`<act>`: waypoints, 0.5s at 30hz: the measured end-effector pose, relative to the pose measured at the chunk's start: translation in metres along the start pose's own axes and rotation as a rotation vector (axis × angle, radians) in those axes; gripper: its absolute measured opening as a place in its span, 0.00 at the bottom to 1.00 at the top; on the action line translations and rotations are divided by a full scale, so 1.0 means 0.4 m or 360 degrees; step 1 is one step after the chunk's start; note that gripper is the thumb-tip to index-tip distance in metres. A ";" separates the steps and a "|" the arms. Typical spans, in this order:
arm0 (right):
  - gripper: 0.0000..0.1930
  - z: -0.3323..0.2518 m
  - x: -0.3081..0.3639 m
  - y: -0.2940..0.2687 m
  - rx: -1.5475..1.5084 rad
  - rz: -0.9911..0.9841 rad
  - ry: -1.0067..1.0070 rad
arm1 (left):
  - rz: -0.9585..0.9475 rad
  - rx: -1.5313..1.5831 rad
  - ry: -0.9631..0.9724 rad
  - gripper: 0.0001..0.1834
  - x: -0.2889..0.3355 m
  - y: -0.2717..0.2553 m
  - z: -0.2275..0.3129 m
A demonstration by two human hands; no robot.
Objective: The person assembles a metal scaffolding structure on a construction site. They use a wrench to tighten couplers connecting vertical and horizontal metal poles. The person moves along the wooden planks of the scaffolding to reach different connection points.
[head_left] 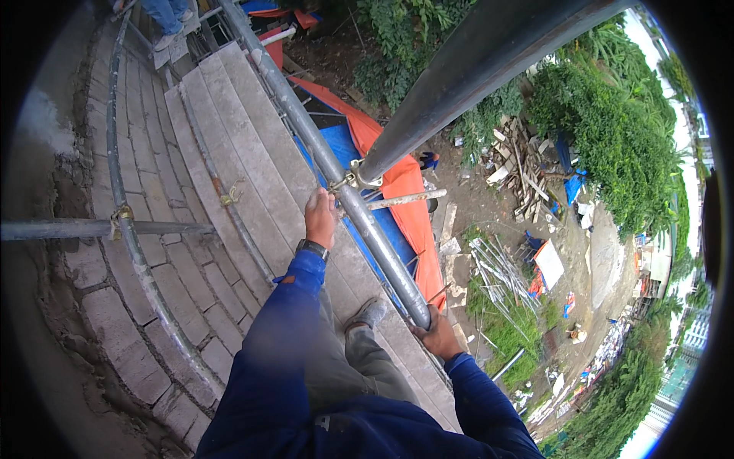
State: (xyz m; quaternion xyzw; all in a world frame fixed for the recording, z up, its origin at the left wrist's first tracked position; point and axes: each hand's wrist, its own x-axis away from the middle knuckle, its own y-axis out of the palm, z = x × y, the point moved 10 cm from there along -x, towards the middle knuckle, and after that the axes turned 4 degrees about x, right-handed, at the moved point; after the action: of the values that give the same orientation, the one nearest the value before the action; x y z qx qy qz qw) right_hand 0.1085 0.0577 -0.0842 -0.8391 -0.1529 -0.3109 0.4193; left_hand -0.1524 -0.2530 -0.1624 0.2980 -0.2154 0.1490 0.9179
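Beside a metal scaffold clamp [353, 177], my left hand [319, 219] is closed, with its fingers curled close to a long grey scaffold pipe [375, 233]. A thin bar seems to stick up from that hand, but I cannot make out what it is. My right hand [440, 335] is wrapped round the near end of the same pipe. The clamp sits where this pipe meets a thick, dark upright pipe [443, 92]. Below my arms are the plank walkway [260, 145] and my shoe [368, 314].
To the left rises a block wall [153, 252], crossed by a curved-looking scaffold pipe [141, 268]. Orange sheeting [397, 183] and blue sheeting [382, 237] hang beyond the rail. Far below lie timber piles [520, 172] and stacked poles [501, 279]. Another person's legs [164, 15] show at the top left.
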 end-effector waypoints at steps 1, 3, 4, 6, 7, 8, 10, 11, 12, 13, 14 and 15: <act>0.35 -0.003 0.000 0.000 0.0005 -0.0017 0.0006 | 0.0036 0.0000 0.0044 0.09 0.003 -0.001 0.010; 0.35 0.001 -0.001 0.000 0.0012 -0.0002 0.0005 | 0.0022 -0.0110 0.0225 0.06 0.010 0.013 0.043; 0.35 0.003 0.000 0.000 0.0015 0.0005 0.0005 | 0.0016 -0.0165 0.0312 0.05 0.013 0.017 0.058; 0.35 0.005 0.000 0.002 0.0050 0.0008 0.0035 | -0.0055 -0.0146 0.0276 0.05 0.004 0.022 0.047; 0.35 0.005 0.000 0.002 0.0068 0.0009 0.0050 | -0.0090 -0.0137 0.0258 0.05 0.000 0.023 0.041; 0.35 0.000 0.002 0.002 0.0064 -0.0010 0.0060 | -0.0051 -0.0094 0.0215 0.06 -0.003 0.015 0.028; 0.35 -0.016 0.004 -0.008 0.0060 -0.0044 0.0077 | 0.0023 -0.0004 0.0135 0.07 -0.009 0.006 0.014; 0.34 -0.017 0.002 -0.009 0.0051 -0.0038 0.0056 | 0.0066 -0.0103 0.0158 0.08 -0.023 -0.005 0.009; 0.34 -0.017 0.001 -0.006 0.0042 -0.0034 0.0031 | 0.0111 -0.0202 0.0182 0.09 -0.037 -0.015 0.011; 0.34 -0.019 0.000 -0.006 0.0033 -0.0030 0.0006 | 0.0157 -0.0301 0.0207 0.10 -0.045 -0.027 0.012; 0.34 -0.019 0.002 -0.007 0.0024 -0.0031 0.0021 | 0.0228 -0.0286 0.0136 0.11 -0.047 -0.044 -0.007; 0.33 -0.017 0.003 -0.008 0.0008 -0.0029 0.0043 | 0.0290 -0.0276 0.0061 0.12 -0.033 -0.029 0.000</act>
State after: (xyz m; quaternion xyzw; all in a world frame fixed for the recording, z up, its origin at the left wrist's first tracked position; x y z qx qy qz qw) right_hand 0.1050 0.0541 -0.0784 -0.8324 -0.1557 -0.3256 0.4205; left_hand -0.1592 -0.2641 -0.1744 0.1937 -0.2360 0.2183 0.9269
